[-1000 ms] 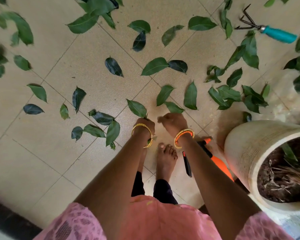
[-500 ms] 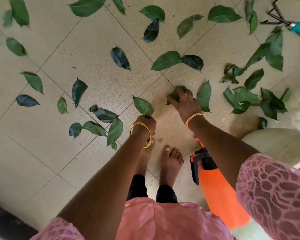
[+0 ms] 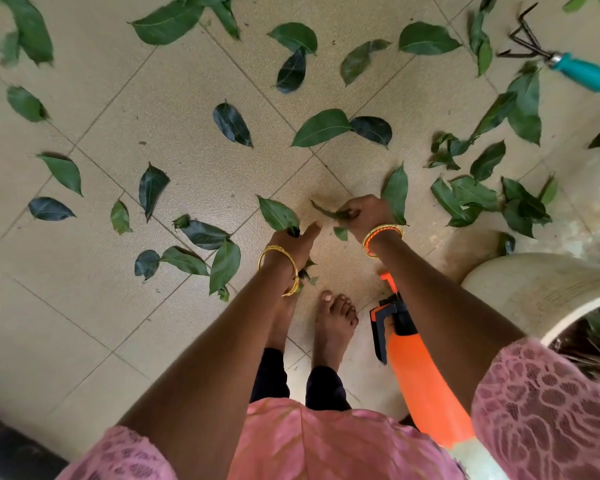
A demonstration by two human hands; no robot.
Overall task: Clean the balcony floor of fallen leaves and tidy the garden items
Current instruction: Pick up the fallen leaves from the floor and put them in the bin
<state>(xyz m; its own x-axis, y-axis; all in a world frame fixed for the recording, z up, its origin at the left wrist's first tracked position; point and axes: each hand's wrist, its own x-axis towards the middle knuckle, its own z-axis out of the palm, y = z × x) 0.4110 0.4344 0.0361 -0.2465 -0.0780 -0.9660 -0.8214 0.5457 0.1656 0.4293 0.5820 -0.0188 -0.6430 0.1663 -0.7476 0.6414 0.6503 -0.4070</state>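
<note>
Several green leaves lie scattered over the beige tiled floor (image 3: 174,119). My left hand (image 3: 297,239) is shut on a bunch of leaves, one leaf (image 3: 278,214) sticking out above the fist and more leaf tips showing below the gold bangle. My right hand (image 3: 368,213) is closed on leaves too, a dark curled one (image 3: 329,213) poking out to the left and a tall one (image 3: 395,192) rising beside the knuckles. The two hands are close together, just above my bare feet.
An orange spray bottle (image 3: 423,382) with a black trigger stands by my right foot. A cream plant pot (image 3: 534,289) with soil sits at the right. A teal-handled hand rake (image 3: 582,72) lies at the top right. A thick leaf cluster (image 3: 482,199) lies right of my hand.
My right hand reached forward to a leaf by the tile joint, took it, and has come back toward my left hand. The left hand keeps its bunch.
</note>
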